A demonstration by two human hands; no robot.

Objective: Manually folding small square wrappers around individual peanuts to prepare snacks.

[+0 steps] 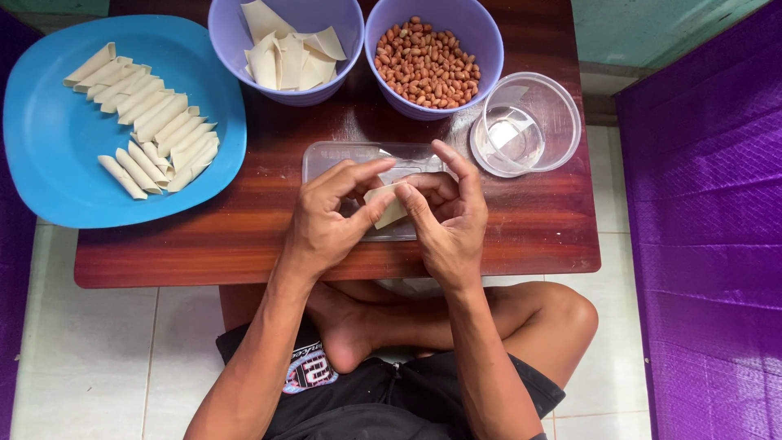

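Both hands pinch one pastry wrapper (389,208).
L hand (326,220) & R hand (448,216) grip it over clear tray (326,155), near table (244,236) front edge.

Two purple bowls (285,41), one blue plate (49,147), two hands (326,220).

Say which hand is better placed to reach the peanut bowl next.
Right, probably. The right hand sits almost directly below the bowl of peanuts, while the left hand is further to the side. Both hands currently pinch the pale wrapper, so the left would have to hold it alone.
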